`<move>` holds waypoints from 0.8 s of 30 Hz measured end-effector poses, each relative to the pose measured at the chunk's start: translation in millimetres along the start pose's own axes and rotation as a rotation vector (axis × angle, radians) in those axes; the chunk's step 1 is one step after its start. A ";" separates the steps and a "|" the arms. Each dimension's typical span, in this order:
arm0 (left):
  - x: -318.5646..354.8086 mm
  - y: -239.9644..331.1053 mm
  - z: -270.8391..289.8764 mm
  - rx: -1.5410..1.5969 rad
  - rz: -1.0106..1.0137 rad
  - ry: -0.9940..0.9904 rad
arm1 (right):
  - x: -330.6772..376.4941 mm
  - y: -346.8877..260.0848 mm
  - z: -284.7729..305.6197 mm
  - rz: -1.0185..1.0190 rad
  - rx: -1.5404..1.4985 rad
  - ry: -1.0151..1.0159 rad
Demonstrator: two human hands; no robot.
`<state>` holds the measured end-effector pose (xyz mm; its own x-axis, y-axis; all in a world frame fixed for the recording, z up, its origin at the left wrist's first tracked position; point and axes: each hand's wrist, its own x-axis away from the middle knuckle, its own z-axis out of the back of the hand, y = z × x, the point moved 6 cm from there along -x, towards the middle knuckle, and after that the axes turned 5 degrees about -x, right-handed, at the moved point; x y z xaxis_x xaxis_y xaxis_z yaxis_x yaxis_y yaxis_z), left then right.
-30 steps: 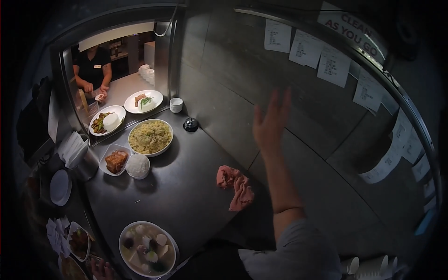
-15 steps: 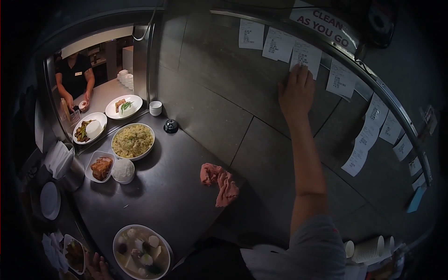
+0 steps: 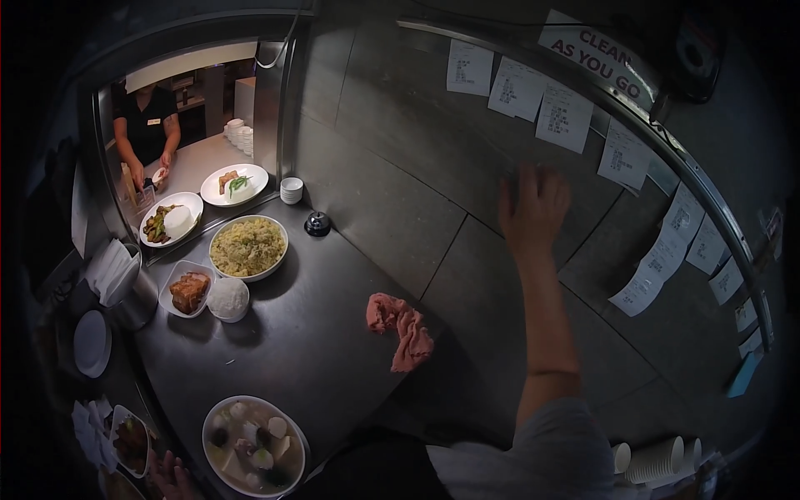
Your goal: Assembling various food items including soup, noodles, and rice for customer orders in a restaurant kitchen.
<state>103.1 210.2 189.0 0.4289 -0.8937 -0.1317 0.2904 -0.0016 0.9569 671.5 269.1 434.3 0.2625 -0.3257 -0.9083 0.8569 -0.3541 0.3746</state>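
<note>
Right hand (image 3: 533, 204) spread empty on wall; soup bowl (image 3: 252, 444), seemingly dumplings, below.

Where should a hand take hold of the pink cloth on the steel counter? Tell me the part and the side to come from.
Pinch the pink cloth from above at its raised upper bunch, where folds stand off the steel counter. It lies crumpled and limp with bare counter all round it, so a top-down approach looks free. The right hand is raised by the paper tickets, apart from the cloth.

White paper slips (image 3: 567, 117) under dark sign (image 3: 602, 52)
</note>
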 end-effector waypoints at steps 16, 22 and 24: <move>24.9 -13.4 25.0 -0.052 -0.034 0.124 | 294.1 -179.1 -104.9 -0.239 -0.886 -0.890; 64.7 21.6 27.3 -0.176 0.056 0.302 | 287.2 -164.5 -148.8 -0.148 -0.910 -1.418; 88.3 15.5 44.5 -0.125 0.091 0.397 | 229.5 -176.0 -145.9 -0.134 -0.933 -1.266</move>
<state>107.4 111.3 203.8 0.7463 -0.6458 -0.1611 0.3275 0.1456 0.9336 645.7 384.6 132.8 0.0485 -0.9988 -0.0074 0.9286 0.0478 -0.3680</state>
